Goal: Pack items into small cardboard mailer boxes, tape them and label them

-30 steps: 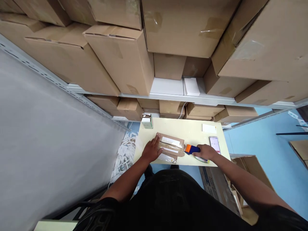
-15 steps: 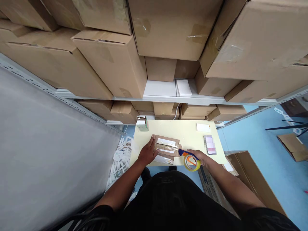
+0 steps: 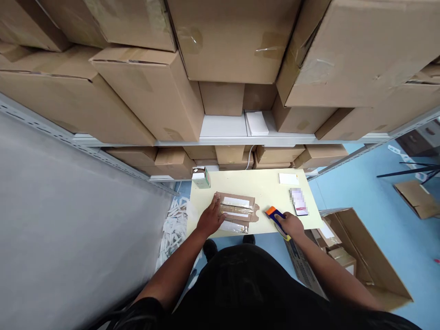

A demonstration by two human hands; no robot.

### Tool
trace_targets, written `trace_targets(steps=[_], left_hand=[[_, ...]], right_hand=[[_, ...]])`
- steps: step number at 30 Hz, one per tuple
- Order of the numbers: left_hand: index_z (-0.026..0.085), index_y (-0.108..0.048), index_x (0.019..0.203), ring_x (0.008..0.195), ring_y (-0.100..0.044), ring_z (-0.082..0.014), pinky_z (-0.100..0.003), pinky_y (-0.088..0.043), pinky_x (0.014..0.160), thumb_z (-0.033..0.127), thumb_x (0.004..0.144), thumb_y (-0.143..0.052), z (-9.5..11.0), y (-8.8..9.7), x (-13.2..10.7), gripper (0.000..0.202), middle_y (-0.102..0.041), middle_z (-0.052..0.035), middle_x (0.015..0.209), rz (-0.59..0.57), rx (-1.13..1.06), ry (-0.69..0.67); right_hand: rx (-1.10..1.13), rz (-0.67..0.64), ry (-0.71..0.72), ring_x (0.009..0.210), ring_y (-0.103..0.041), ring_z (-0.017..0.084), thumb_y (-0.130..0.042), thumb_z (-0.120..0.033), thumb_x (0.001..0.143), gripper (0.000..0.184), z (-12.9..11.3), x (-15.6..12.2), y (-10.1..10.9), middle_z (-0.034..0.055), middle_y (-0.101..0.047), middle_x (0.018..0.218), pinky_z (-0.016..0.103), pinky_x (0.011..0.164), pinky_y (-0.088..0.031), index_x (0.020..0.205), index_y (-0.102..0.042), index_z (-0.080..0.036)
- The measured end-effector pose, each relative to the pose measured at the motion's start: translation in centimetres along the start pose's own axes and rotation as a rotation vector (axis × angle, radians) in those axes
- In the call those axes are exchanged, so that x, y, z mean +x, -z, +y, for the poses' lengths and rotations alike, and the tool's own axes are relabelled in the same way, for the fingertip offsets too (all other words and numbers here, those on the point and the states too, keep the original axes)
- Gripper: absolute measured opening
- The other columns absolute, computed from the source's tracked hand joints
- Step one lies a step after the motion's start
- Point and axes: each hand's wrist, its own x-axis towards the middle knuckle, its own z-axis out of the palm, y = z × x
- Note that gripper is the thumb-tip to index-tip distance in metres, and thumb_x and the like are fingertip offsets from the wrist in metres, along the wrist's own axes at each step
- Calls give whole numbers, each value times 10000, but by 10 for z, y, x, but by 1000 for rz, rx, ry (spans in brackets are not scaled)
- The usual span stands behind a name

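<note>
My left hand (image 3: pixel 210 219) rests on the left end of a small flat cardboard box (image 3: pixel 253 201), its fingers stretched out and spread over the edge. Clear tape and white label strips show on the box's top, and a flap sticks out at its right end. A piece wrapped in clear plastic (image 3: pixel 235 227) lies along the near side. To the right, apart from the box, my right hand (image 3: pixel 291 225) is closed round a tape dispenser (image 3: pixel 277 219), blue and orange with a yellow rim, seen nearly edge-on.
The pale yellow table (image 3: pixel 240 178) carries a small green-and-white box (image 3: pixel 201 178), a white card (image 3: pixel 288 178) and a phone (image 3: pixel 298 202). Shelves packed with cartons (image 3: pixel 237 41) rise behind it. A large open carton (image 3: pixel 371 256) stands at the right; paper scraps (image 3: pixel 173 227) lie at the left.
My right hand has drawn the tape dispenser away from the box to the right and turned it edge-on. My left hand stays on the box. The view has shifted slightly.
</note>
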Motion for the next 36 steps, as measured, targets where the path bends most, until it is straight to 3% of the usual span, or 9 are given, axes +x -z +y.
trace_targets(steps=[5,7,11,16,18,22,25,31,36], left_hand=[[222,-14,1659,1551,-263,-351,-491,-459,1136,526,949,-591,-1,-7,-3,964,-36,-180,1726,20,-131,177],[202,15,1658,1561,-241,-335,-485,-423,1169,523,923,-621,0,-8,-3,1023,-91,-188,1720,4,-195,241],[188,-11,1657,1501,-391,-314,-467,-422,1172,519,880,-671,2,-6,-3,1072,-251,-191,1686,-42,-321,358],[182,-267,1610,1491,-411,-279,-459,-372,1205,509,972,-522,-2,-3,2,760,-393,-161,1629,37,-425,374],[163,-367,1560,1482,-425,-274,-458,-368,1204,493,1009,-441,-4,0,8,646,-442,-161,1600,68,-443,400],[191,-552,1416,1351,-568,-305,-472,-445,1118,481,1016,-397,-1,10,24,518,-621,-131,1441,-2,-433,514],[236,-657,1258,1186,-668,-311,-460,-508,1008,465,1014,-387,5,19,28,431,-737,-87,1239,-76,-430,539],[218,-515,1344,1167,-671,-258,-419,-537,988,341,932,-527,17,21,5,430,-689,-98,1292,41,-637,440],[194,-354,1437,1300,-600,-210,-396,-484,1104,153,824,-550,15,-7,-15,645,-579,-141,1427,159,-731,346]], right_hand=[[-7,169,51,900,-724,260,-375,-618,1023,564,-15,14,-6,124,-760,1005,309,718,-458,1330,-553,-181],[-83,212,98,934,-709,275,-365,-552,1047,533,-22,26,-12,144,-746,1014,333,780,-446,1354,-518,-144],[-203,244,178,1080,-641,312,-396,-406,1054,420,-32,42,-21,194,-700,1126,398,922,-404,1305,-541,-103],[-139,323,185,1227,-539,352,-530,-415,982,373,-41,29,-21,196,-631,1252,426,987,-396,1205,-635,-136],[23,273,242,1214,-558,323,-466,-462,1006,393,-51,15,-22,166,-648,1237,402,986,-420,1161,-662,-159],[366,-77,393,979,-665,236,-356,-517,1039,437,-87,-10,-31,63,-725,1018,313,841,-484,1106,-663,-213],[367,-102,314,889,-670,219,-417,-503,1016,377,-111,-18,-33,56,-725,944,279,752,-457,1077,-634,-201],[349,84,380,939,-657,219,-477,-349,956,276,-110,-22,-13,83,-723,1058,274,759,-433,1155,-586,-191],[350,87,414,983,-670,238,-560,-304,888,497,-92,-24,-29,77,-715,1148,300,818,-470,1365,-460,-209]])
